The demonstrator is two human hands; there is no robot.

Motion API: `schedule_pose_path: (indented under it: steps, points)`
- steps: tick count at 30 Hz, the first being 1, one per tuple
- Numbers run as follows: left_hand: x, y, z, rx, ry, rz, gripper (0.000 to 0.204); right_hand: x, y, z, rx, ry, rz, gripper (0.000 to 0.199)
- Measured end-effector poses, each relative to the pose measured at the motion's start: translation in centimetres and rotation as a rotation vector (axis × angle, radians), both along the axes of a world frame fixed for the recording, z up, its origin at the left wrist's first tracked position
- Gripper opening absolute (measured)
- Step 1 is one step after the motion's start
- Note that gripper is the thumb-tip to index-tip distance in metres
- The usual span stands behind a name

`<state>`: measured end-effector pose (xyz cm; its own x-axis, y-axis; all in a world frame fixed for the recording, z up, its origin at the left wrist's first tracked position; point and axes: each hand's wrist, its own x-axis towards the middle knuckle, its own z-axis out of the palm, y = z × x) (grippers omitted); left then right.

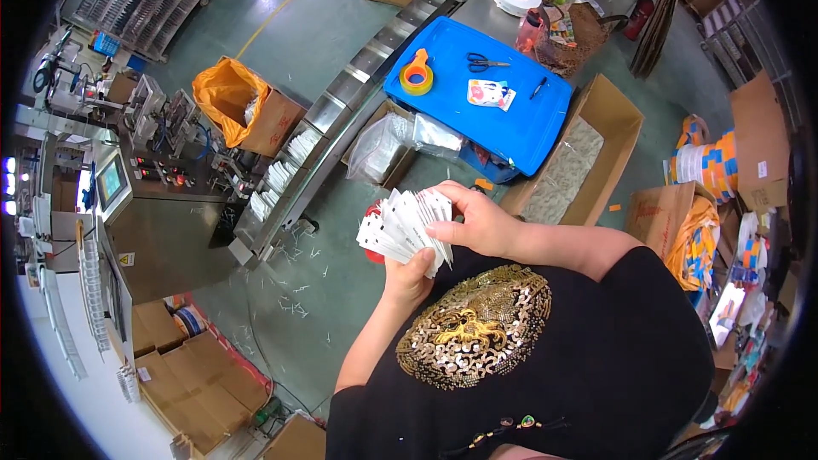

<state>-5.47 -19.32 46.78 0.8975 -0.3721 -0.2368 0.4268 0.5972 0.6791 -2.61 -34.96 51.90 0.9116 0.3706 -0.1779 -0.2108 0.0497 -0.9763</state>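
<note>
A fanned bunch of small flat white packets (407,223) with dark print is held in front of my chest. My left hand (411,279) grips the bunch from below, its thumb lying over the front. At the upper right end of the fan, my right hand (479,223) is closed on the packets, thumb on top and fingers behind. Part of a red round object (372,256) shows behind the fan; its kind is hidden. Similar white packets (281,177) lie in piles in the compartments of the metal conveyor (327,112) ahead to the left.
Beyond my hands, a blue lid (443,55) carries a tape roll (416,77), scissors (487,61), a pen (538,87) and a printed packet. An open carton (609,149) stands right of it. A machine (175,204) and an orange-lined box (277,119) are at left. White scraps litter the floor.
</note>
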Motion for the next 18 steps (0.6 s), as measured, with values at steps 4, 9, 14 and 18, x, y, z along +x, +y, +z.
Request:
schedule_pose_path:
  steps: [4,9,14,18]
  points:
    - [-0.3,0.4,-0.1,-0.022,0.016,0.016,0.073,0.0,0.6,-0.1,-0.004,0.011,-0.016,0.035]
    - [-0.3,1.2,-0.4,-0.063,0.014,0.022,0.073,0.2,1.1,0.0,-0.023,-0.037,0.019,0.033]
    - [0.0,1.3,0.4,-0.056,-0.015,0.07,0.074,0.7,1.9,0.3,-0.078,-0.103,0.013,0.032]
    - [0.4,1.1,0.7,-0.029,-0.037,0.076,0.074,1.2,2.5,0.5,-0.104,-0.121,-0.015,0.031]
